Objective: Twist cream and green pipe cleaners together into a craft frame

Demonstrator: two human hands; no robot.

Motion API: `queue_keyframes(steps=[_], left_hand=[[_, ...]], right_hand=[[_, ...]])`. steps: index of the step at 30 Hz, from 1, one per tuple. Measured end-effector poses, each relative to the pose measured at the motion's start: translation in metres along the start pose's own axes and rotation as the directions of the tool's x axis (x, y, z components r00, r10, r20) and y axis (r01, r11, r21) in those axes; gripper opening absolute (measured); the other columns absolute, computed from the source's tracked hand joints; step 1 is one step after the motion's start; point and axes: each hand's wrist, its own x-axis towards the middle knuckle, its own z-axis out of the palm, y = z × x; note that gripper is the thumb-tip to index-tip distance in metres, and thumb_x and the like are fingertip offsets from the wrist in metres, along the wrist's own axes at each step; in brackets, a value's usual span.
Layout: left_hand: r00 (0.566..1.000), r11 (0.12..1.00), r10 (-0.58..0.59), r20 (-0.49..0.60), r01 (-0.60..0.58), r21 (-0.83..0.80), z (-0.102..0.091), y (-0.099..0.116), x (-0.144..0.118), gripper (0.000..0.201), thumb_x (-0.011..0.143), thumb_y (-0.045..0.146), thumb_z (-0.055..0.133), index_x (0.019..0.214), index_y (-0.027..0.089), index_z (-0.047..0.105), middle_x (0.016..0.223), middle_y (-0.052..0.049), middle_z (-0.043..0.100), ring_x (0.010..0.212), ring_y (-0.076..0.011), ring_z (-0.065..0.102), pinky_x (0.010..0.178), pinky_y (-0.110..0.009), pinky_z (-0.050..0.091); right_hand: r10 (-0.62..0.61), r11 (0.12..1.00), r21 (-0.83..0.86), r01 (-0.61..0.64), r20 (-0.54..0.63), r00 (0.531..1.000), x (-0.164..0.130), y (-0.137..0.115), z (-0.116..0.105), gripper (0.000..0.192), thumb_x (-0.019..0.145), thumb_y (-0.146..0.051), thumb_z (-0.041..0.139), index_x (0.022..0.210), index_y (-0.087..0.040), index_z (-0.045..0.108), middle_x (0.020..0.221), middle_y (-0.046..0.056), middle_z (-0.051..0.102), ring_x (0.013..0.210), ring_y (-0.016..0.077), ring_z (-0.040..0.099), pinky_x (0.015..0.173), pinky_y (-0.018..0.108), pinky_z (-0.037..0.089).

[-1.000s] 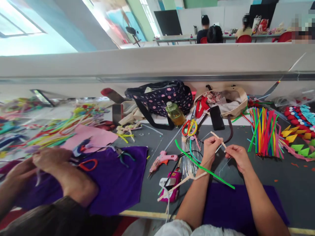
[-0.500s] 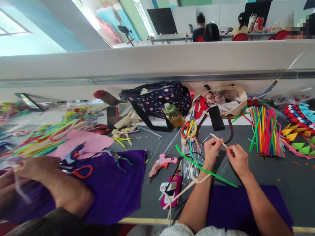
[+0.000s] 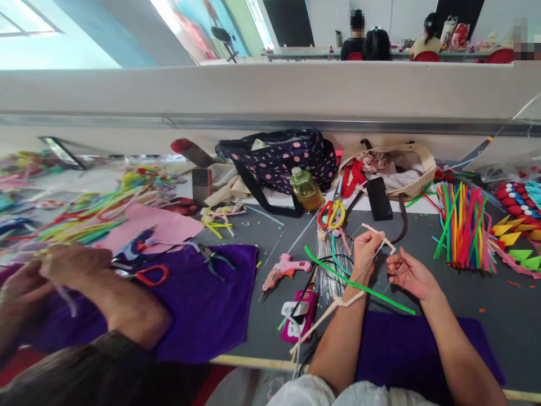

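A cluttered grey tabletop (image 3: 486, 304) carries the work, and much lies close around the hands: a green pipe cleaner (image 3: 359, 286) runs slantwise just below them, from near the pink glue gun (image 3: 284, 267) down toward the tabletop's near edge, crossing the left wrist; a sheaf of clear thin rods (image 3: 326, 270) lies just left of the left hand, and red and yellow scissors (image 3: 331, 214) sit beyond it. A black phone (image 3: 378, 198) rests against a cream tote bag (image 3: 416, 166) at the far edge, beside a dotted navy bag (image 3: 287, 158) and a bottle of yellow liquid (image 3: 307, 190). A bundle of coloured pipe cleaners (image 3: 460, 225) lies to the right, well apart from the hands. At the left, another person's hands (image 3: 63, 270) work over a purple cloth (image 3: 203, 304). The left hand (image 3: 367, 251) pinches a cream pipe cleaner (image 3: 380, 235) between thumb and fingertips, fingers closed on it; its free end points up and to the right, its long axis slanting across the gap between the hands, and a cream length trails below the left forearm. The right hand (image 3: 412, 274) sits just beside it, fingers loosely curled; whether they grip the thin wire there cannot be told.
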Motion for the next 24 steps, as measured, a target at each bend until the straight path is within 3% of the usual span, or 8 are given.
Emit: queue_keyframes(steps=[8,14,19,24], left_hand=[[1.0,1.0,0.012,0.007,-0.012,-0.001,0.001,0.005,-0.003,0.038,0.063,0.044,0.077,0.053,0.014,0.056,0.052,0.003,0.046,0.05,-0.0053,0.033,0.05,-0.021,0.028],[0.999,1.0,0.025,0.025,-0.025,-0.006,0.001,0.007,-0.004,0.038,0.063,0.042,0.077,0.052,0.014,0.054,0.052,0.004,0.044,0.05,-0.0047,0.031,0.05,-0.021,0.026],[1.0,1.0,0.018,0.0,-0.018,-0.004,0.001,0.008,-0.003,0.041,0.061,0.043,0.078,0.05,0.014,0.05,0.05,0.004,0.043,0.049,-0.0048,0.031,0.05,-0.021,0.026],[0.999,0.999,0.04,0.004,-0.04,0.012,0.002,0.007,-0.003,0.038,0.061,0.043,0.077,0.05,0.014,0.054,0.05,0.004,0.044,0.049,-0.005,0.033,0.051,-0.022,0.027]], right_hand=[[0.061,0.982,0.173,-0.071,0.061,0.996,0.002,0.003,0.005,0.027,0.084,-0.041,0.064,0.09,-0.015,0.068,0.072,-0.001,0.063,0.066,0.0094,0.059,0.068,0.024,0.054],[0.016,0.973,0.23,-0.017,0.008,1.0,0.003,0.004,0.007,0.021,0.077,-0.034,0.073,0.084,-0.016,0.066,0.069,-0.004,0.058,0.065,0.0076,0.057,0.07,0.023,0.053],[-0.12,0.984,0.111,0.136,-0.139,0.983,0.002,0.002,0.008,0.016,0.072,-0.026,0.078,0.08,-0.016,0.068,0.069,-0.003,0.06,0.063,0.0084,0.057,0.068,0.024,0.054],[-0.293,0.956,-0.116,0.271,-0.305,0.906,0.001,0.0,0.012,0.017,0.065,-0.024,0.081,0.077,-0.018,0.07,0.066,-0.002,0.063,0.061,0.0096,0.057,0.065,0.024,0.052]])
